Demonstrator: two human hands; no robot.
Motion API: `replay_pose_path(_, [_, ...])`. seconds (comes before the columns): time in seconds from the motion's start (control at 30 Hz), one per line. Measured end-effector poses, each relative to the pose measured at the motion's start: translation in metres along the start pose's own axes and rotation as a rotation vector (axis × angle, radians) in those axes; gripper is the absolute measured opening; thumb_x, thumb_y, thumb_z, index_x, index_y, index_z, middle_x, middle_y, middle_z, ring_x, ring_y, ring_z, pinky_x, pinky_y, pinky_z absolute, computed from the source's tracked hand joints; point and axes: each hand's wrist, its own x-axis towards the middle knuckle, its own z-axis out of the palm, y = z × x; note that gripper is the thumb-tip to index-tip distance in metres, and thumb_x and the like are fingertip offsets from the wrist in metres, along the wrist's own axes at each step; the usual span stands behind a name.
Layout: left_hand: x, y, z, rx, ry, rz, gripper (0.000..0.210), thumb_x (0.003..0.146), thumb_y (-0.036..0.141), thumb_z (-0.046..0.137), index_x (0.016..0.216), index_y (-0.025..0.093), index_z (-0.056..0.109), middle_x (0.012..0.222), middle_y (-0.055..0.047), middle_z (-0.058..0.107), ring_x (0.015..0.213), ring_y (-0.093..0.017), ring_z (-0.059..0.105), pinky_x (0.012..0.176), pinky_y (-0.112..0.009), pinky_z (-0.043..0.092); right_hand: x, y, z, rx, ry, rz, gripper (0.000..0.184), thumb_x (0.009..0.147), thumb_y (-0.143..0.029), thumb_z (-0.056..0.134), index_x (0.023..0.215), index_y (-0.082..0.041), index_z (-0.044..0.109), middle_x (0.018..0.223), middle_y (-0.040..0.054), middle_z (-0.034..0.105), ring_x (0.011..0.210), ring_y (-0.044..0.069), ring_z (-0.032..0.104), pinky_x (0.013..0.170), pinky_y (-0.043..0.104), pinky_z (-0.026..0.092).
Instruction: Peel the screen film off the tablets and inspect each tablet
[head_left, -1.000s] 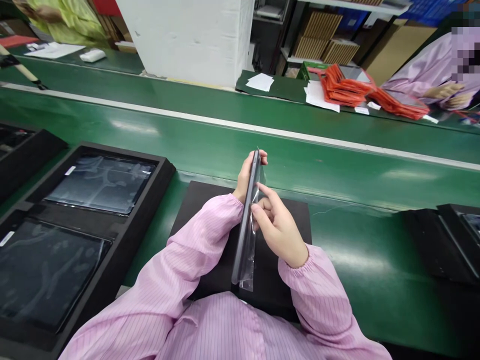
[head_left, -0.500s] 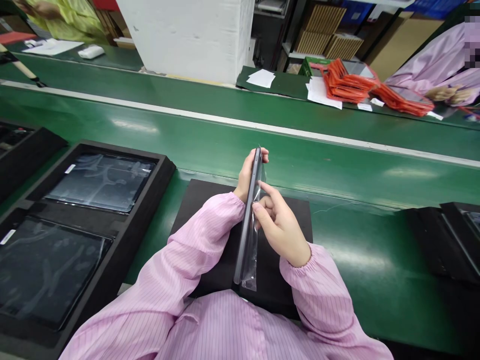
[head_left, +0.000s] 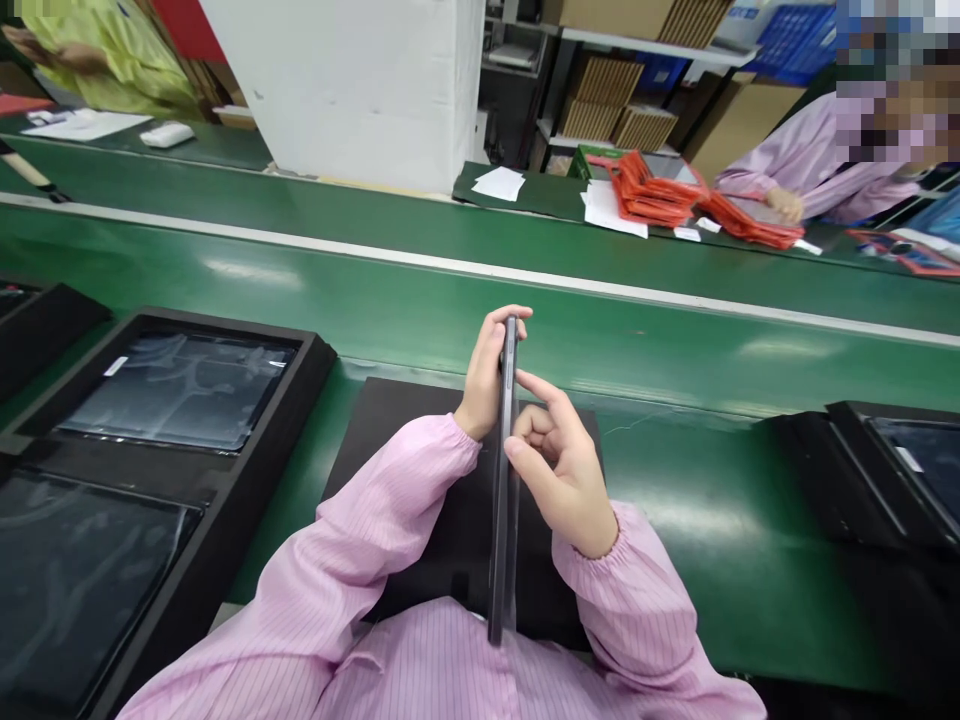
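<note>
Left hand [head_left: 482, 385] clamps flat grey hard-cased device [head_left: 502, 510] edge-up, presumably for access; right hand [head_left: 566, 465], thumb and forefinger apart, touches right side.

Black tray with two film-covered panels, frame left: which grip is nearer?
Left. The left grip is right of the tray, holding the device near its far end; the right grip is farther right, at the device's other side.

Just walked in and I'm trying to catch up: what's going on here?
Someone in a pink striped smock holds a thin dark device edge-on over a black slab with the left hand. The right hand is at its right side, where clear film shows. To the left, two tablets lie in a black tray.
</note>
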Motion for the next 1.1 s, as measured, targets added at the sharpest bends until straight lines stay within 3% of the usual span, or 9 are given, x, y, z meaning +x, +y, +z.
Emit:
replay_pose_path(0.17, [-0.018, 0.021, 0.010, 0.049, -0.098, 0.059, 0.033, 0.095, 0.049, 0.042, 0.108, 0.028, 0.064, 0.098, -0.007, 0.057, 0.095, -0.024, 0.051, 0.094, -0.036, 0.042, -0.007, -0.012, -0.005, 0.030, 0.049, -0.047, 0.053, 0.086, -0.027, 0.059, 0.136, -0.023, 0.041, 0.065, -0.0068, 0.046, 0.054, 0.013, 0.047, 0.049, 0.029, 0.037])
replay_pose_path(0.37, [-0.033, 0.031, 0.013, 0.145, -0.250, 0.177, 0.037, 0.086, 0.049, 0.045, 0.113, 0.029, 0.060, 0.104, -0.006, 0.054, 0.096, -0.027, 0.048, 0.091, -0.039, 0.041, -0.012, -0.018, -0.007, 0.111, 0.129, -0.053, 0.047, 0.083, -0.028, 0.059, 0.128, -0.022, 0.045, 0.061, -0.0088, 0.042, 0.052, 0.012, 0.041, 0.052, 0.027, 0.034])
replay_pose_path(0.67, [-0.043, 0.036, 0.019, 0.179, -0.270, 0.277, 0.032, 0.088, 0.052, 0.047, 0.108, 0.031, 0.059, 0.101, -0.004, 0.055, 0.094, -0.027, 0.047, 0.086, -0.041, 0.039, -0.026, -0.025, -0.004, 0.095, 0.157, -0.052, 0.045, 0.080, -0.024, 0.056, 0.123, -0.024, 0.043, 0.060, -0.0097, 0.041, 0.053, 0.012, 0.042, 0.056, 0.028, 0.037])
replay_pose_path(0.9, [-0.052, 0.047, 0.023, 0.208, -0.293, 0.320, 0.033, 0.089, 0.055, 0.048, 0.103, 0.028, 0.058, 0.095, -0.003, 0.052, 0.090, -0.025, 0.046, 0.082, -0.040, 0.038, -0.036, -0.026, -0.002, 0.152, 0.148, -0.086, 0.033, 0.087, -0.028, 0.055, 0.116, -0.027, 0.041, 0.064, -0.0087, 0.044, 0.057, 0.013, 0.045, 0.062, 0.029, 0.042])
replay_pose_path(1.1, [-0.050, 0.053, 0.025, 0.206, -0.296, 0.346, 0.030, 0.090, 0.054, 0.051, 0.096, 0.025, 0.056, 0.089, -0.001, 0.049, 0.084, -0.021, 0.045, 0.076, -0.035, 0.038, -0.039, -0.027, 0.000, 0.094, 0.157, -0.111, 0.029, 0.090, -0.023, 0.051, 0.116, -0.027, 0.039, 0.066, -0.0087, 0.046, 0.057, 0.011, 0.044, 0.059, 0.024, 0.039])
